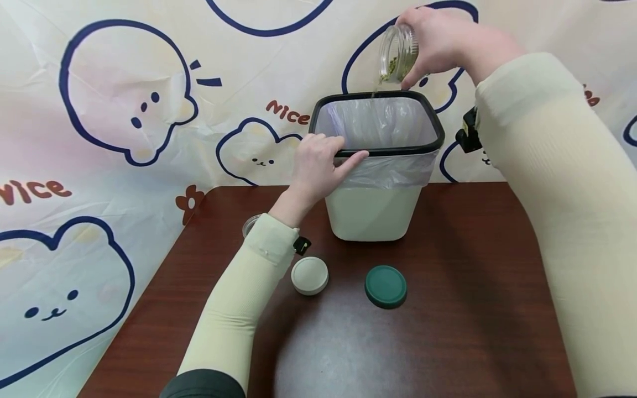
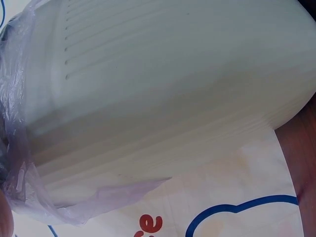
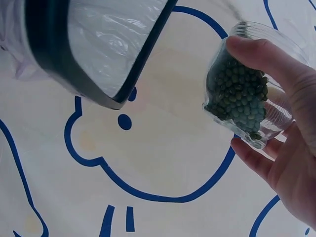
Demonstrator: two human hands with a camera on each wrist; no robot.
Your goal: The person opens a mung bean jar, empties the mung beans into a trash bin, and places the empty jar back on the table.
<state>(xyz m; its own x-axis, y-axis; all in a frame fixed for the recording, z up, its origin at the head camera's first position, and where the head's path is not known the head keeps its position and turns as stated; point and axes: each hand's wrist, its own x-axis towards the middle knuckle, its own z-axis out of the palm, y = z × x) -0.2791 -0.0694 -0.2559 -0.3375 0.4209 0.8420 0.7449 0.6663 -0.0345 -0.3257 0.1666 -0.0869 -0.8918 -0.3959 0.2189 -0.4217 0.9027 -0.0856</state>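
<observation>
My right hand [image 1: 440, 41] grips a clear glass jar [image 1: 390, 47], tipped over the back of a pale bin [image 1: 375, 216]. Small green beans [image 3: 239, 91], which look like mung beans, fill part of the jar, and a thin stream falls from its mouth toward the bin. A translucent bag [image 1: 368, 119] lines the bin, its edge folded outside beneath a black rim [image 1: 398, 150]. At the rim's near left corner, my left hand [image 1: 316, 166] holds on, thumb along the front edge. The bin's floor is hidden from the head view.
On the brown table [image 1: 448, 331], a white lid [image 1: 309, 275] and a green lid [image 1: 386, 287] lie in front of the bin. A clear round object [image 1: 249, 225] is partly hidden by the left forearm. A printed cloth [image 1: 249, 66] hangs right behind the bin.
</observation>
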